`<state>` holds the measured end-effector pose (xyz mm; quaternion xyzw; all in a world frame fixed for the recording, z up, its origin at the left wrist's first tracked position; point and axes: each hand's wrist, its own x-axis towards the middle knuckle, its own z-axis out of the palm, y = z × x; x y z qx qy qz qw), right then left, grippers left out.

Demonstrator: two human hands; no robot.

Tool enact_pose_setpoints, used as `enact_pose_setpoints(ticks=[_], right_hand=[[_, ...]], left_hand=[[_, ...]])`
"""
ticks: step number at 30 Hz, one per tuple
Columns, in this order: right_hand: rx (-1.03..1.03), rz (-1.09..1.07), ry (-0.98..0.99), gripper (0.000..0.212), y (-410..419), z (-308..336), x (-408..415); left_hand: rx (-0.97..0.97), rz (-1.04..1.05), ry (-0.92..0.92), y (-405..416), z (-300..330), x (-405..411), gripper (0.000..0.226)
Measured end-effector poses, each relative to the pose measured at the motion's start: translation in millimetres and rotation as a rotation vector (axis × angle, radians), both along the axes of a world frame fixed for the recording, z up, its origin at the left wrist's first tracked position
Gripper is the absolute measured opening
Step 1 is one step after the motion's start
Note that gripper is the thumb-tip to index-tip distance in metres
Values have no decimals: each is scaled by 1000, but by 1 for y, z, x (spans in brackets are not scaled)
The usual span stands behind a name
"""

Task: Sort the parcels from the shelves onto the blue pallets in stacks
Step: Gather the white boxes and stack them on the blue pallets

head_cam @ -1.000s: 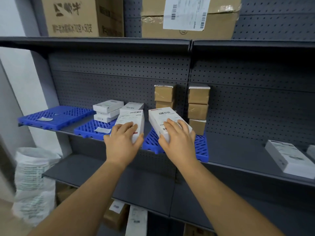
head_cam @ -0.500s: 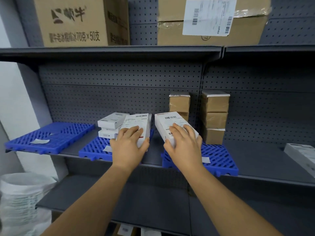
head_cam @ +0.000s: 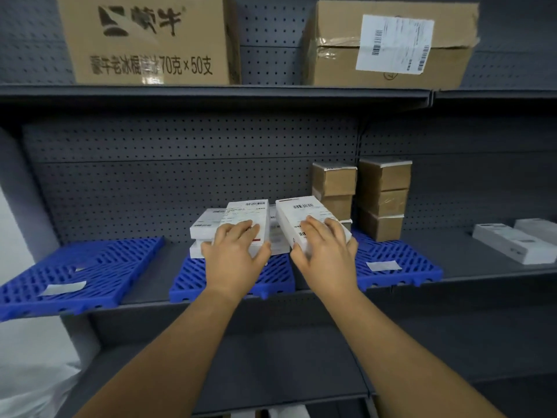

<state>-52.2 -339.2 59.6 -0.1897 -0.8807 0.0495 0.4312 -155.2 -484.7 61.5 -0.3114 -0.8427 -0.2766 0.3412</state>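
Left hand [head_cam: 233, 254] grips a flat white labelled carton [head_cam: 247, 220], fingers on top, thumb round its right edge. Right hand [head_cam: 324, 254] grips a second white barcode carton [head_cam: 304, 217] likewise. One each means a single trip. Both cartons sit over the middle blue plastic pallet [head_cam: 193, 277], just beside the white-carton stack [head_cam: 205, 229] there, so like joins like. Brown cardboard boxes [head_cam: 382, 197] stack on the right blue pallet [head_cam: 401, 267].
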Motion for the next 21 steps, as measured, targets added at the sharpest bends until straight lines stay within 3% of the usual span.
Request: enact_pose_setpoints(ticks=[12,21], right_hand=[[40,11,2,47,-122,15,-76],[30,84,30,46,-160,3,-166]], left_hand=[[8,-6,-42,-126,16,-76,49],[-22,61,10,-171,11,-161,56]])
